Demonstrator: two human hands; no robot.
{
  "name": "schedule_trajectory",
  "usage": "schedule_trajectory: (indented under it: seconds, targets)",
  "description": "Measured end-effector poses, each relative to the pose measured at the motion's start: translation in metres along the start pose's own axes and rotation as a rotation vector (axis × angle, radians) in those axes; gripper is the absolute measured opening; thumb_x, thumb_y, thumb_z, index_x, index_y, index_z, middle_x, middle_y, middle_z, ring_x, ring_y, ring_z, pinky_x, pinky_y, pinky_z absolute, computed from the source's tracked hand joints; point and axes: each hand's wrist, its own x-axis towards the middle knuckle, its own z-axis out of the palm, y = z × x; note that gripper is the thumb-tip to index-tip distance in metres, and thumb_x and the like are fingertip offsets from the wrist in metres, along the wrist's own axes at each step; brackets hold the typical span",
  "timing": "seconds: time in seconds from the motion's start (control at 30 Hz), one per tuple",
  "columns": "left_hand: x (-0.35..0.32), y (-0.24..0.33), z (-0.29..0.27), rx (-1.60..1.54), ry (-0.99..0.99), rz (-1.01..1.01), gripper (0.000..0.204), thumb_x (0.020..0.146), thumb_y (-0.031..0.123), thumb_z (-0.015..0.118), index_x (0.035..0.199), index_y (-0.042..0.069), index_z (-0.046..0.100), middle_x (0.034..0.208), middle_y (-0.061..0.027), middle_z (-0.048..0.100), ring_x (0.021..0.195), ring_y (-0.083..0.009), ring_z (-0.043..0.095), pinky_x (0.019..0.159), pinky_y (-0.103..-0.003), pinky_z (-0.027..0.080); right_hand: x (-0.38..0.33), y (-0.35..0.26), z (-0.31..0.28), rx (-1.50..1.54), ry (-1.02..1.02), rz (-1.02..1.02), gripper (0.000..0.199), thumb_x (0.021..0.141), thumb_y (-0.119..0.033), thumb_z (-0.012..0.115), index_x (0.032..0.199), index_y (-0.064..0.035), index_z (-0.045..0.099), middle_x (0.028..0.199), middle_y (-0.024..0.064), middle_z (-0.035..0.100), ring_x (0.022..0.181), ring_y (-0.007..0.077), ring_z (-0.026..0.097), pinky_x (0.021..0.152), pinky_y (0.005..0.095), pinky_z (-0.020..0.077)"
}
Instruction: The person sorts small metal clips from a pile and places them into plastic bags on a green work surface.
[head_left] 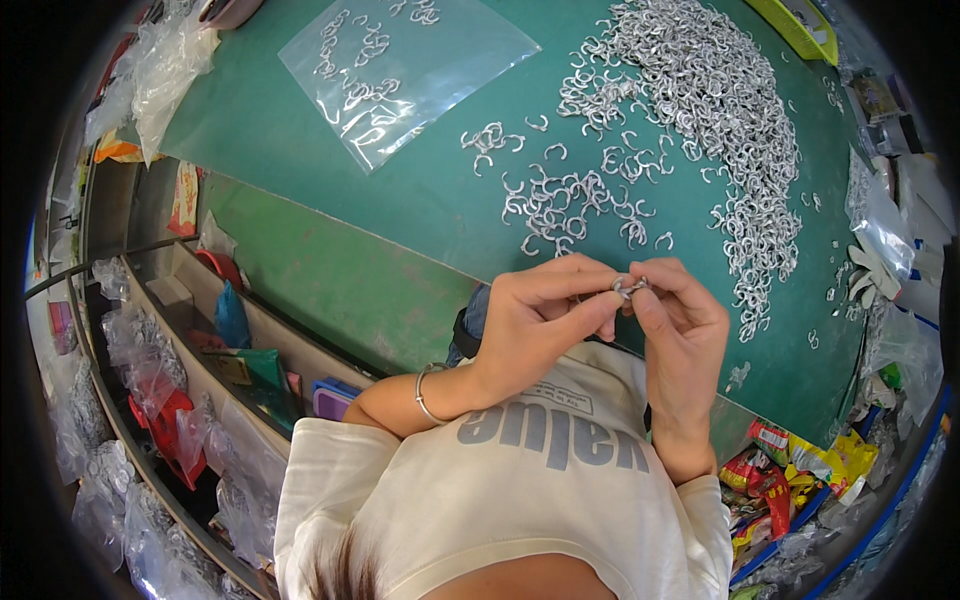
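Close in front of my body, just past the table's near edge, both hands meet at small silver C-shaped metal rings [628, 288]. My left hand [530, 325] is closed in a pinch on one ring, thumb against forefinger. My right hand [685, 325] pinches a ring right beside it. The two rings touch or are linked; I cannot tell which. Beyond my fingers lies a loose cluster of the same rings [560, 205] on the green tabletop [400, 215]. A large heap of rings [700, 70] spreads along the far right.
A clear plastic bag [440, 75] lies flat at the far left, with rings on or in it. A yellow-green basket [800, 30] stands at the far right corner. Bagged goods fill shelves [200, 350] on the left. Colourful packets [790, 470] and a white glove [873, 275] are on the right.
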Motion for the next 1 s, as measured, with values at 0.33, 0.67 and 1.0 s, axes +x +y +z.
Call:
schedule_trajectory:
  seconds: [0.33,0.67,1.0]
  targets:
    - [0.009,0.0039,-0.0051,-0.208,0.019,-0.252,0.019,0.089,0.006,0.057,0.103,-0.006,0.064,0.088,-0.0092,0.063,0.069,-0.0102,0.055,0.06,-0.023,0.046,0.0037,0.0044,0.0003,0.074,0.033,0.08,0.02,0.089,-0.002,0.056,0.107,0.0053,0.06,0.097,0.0084,0.063,0.088,0.0121,0.058,0.08,0.0252,0.0464]
    - [0.0089,0.0074,-0.0068,-0.169,0.016,-0.248,0.02,0.089,0.006,0.057,0.105,-0.005,0.064,0.089,-0.0098,0.064,0.069,-0.0105,0.055,0.061,-0.023,0.046,0.0069,0.0059,-0.0002,0.079,0.022,0.059,0.019,0.087,0.0,0.058,0.105,0.0054,0.061,0.096,0.0105,0.065,0.084,0.0121,0.06,0.078,0.0245,0.0473]
    - [0.0083,0.0008,-0.0099,-0.101,-0.027,-0.145,0.019,0.089,0.005,0.058,0.101,-0.007,0.064,0.087,-0.0099,0.063,0.07,-0.0108,0.056,0.065,-0.022,0.048,0.0038,0.0055,0.0077,0.032,0.068,0.03,0.019,0.088,0.001,0.056,0.106,0.0064,0.058,0.092,0.0087,0.063,0.082,0.0117,0.059,0.074,0.0242,0.0483]
